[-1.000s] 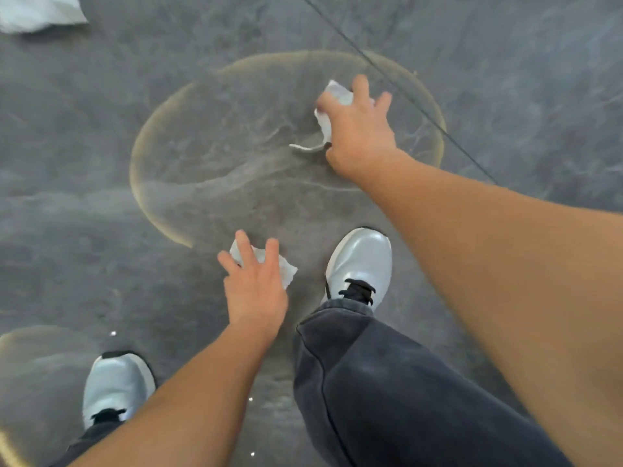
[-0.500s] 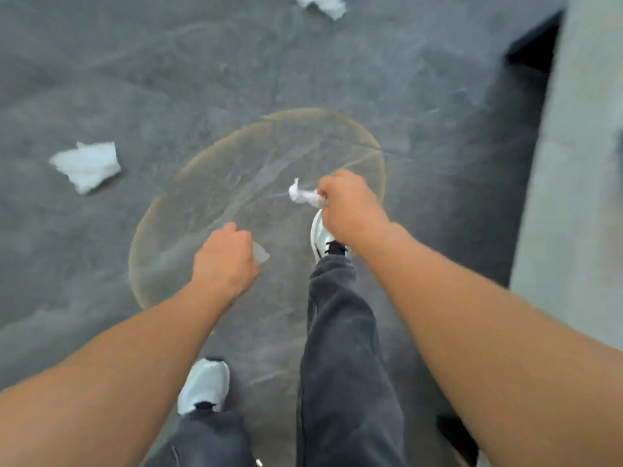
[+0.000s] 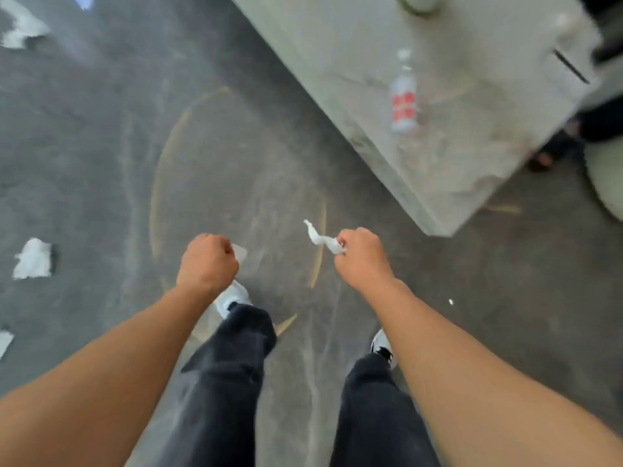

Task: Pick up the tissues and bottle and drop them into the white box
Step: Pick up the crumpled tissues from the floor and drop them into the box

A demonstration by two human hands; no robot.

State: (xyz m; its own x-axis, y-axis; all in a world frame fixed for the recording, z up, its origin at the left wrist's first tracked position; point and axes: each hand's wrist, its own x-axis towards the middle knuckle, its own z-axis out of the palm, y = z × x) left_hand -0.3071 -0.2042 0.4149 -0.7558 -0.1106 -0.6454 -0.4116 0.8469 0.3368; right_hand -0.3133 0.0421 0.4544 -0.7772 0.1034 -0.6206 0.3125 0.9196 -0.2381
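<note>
My right hand is closed in a fist around a crumpled white tissue whose tail sticks out to the left. A second tissue is clenched in my left hand, with only a corner showing. A clear plastic bottle with a red label lies on the pale stone table at the upper right, well ahead of my right hand. More tissues lie on the dark floor: one at the left, one at the top left, one at the left edge. No white box is visible.
I stand on a dark grey floor with a tan ring mark. My legs in dark trousers and white shoes are below my hands. A round object sits at the table's far edge. A pale rounded seat stands right of the table.
The view has swung right, bringing the table and bottle into sight. Both hands, which had closed on the tissues, have lifted from the floor and are held in fists in front of me.
</note>
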